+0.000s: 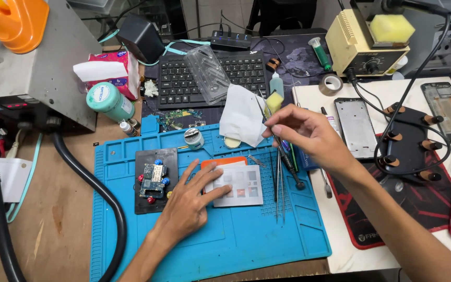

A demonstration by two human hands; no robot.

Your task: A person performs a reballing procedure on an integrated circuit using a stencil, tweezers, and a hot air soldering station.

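On blue mat, left hand flat on stencil card, fingers released, right fingers pinching tweezers.

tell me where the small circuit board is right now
In the head view, the small circuit board sits clamped on a black holder plate at the left of the blue mat, just left of the left hand.
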